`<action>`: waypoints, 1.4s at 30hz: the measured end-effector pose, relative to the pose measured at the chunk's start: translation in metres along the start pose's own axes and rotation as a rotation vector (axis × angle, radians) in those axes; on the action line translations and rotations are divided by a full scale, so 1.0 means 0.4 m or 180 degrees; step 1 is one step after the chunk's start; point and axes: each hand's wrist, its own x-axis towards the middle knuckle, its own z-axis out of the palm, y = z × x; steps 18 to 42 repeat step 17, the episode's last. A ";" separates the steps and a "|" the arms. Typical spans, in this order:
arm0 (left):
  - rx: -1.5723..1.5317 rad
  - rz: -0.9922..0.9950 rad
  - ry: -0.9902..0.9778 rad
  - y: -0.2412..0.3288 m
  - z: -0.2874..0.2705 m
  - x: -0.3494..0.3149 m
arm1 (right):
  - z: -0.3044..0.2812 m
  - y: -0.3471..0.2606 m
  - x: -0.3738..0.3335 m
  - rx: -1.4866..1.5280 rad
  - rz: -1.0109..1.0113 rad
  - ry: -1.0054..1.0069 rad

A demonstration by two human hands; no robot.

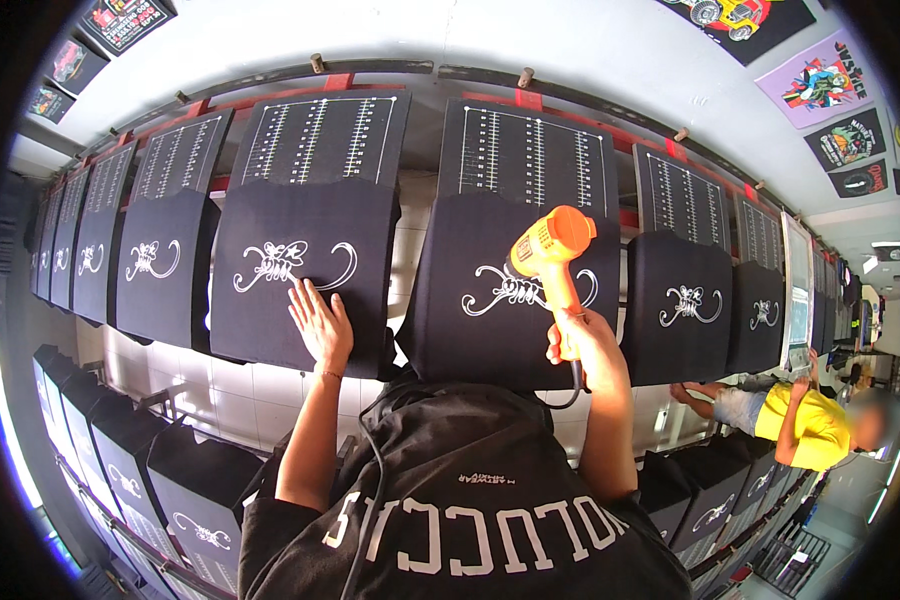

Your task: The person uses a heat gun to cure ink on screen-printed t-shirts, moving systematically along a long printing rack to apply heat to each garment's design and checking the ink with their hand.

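My left hand (322, 322) lies with fingers stretched out on a black shirt (255, 325), its fingertips touching the edge of a white curled line print (275, 263). The shirt is pulled over a flat board (315, 140). My right hand (594, 350) is wrapped around the handle of an orange heat gun (560, 250). The gun is held above a second black shirt (460, 345) on the neighbouring board. Its head covers part of that shirt's white print (500, 292). The gun's black cord (572, 390) hangs below my right hand.
More boards carrying printed black shirts (152, 265) run left and right along a rail (530, 82). Another row (205, 480) stands behind me. On the right, a person in a yellow top (805, 425) is beside a pale-framed screen (798, 300). Pictures hang on the white wall.
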 end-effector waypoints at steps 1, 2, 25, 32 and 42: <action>-0.0053 0.0013 -0.0013 0.012 -0.006 -0.004 | -0.005 0.001 0.003 0.0009 -0.0001 -0.0048; -0.0106 0.0025 -0.0025 0.021 -0.009 -0.008 | 0.002 0.002 0.005 -0.0107 -0.0043 -0.0008; -0.0315 0.0878 -0.0181 0.090 -0.014 0.024 | -0.021 0.007 -0.005 -0.0444 -0.0166 0.0032; -0.0315 0.0878 -0.0181 0.090 -0.014 0.024 | -0.021 0.007 -0.005 -0.0444 -0.0166 0.0032; -0.0315 0.0878 -0.0181 0.090 -0.014 0.024 | -0.021 0.007 -0.005 -0.0444 -0.0166 0.0032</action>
